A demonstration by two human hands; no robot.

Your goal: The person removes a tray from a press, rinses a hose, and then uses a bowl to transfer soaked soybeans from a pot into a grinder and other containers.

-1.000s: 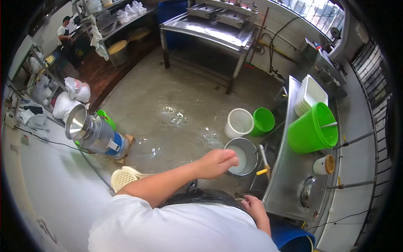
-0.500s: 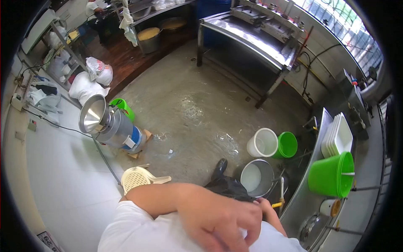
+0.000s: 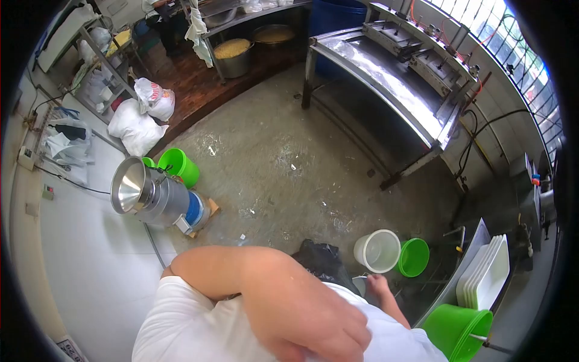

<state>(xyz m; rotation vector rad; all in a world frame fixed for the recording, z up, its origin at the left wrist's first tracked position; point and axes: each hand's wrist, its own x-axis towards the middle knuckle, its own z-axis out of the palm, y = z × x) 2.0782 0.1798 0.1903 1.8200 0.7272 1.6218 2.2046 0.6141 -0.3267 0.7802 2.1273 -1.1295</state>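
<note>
Left hand (image 3: 310,323) drawn to shirt (image 3: 199,323), red-lettered sack (image 3: 158,100)

Food-processing workroom: steel table (image 3: 386,84), funnel-topped machine (image 3: 163,202), big cooking pot (image 3: 234,63), wet concrete floor (image 3: 271,157).

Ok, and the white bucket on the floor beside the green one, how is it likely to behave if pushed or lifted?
The white bucket looks like moulded plastic, so probably stiff. I can make out no contents, so likely light for its size. It stands upright on a smooth-looking floor, so a low push may slide it; a high one could tip it.
</note>
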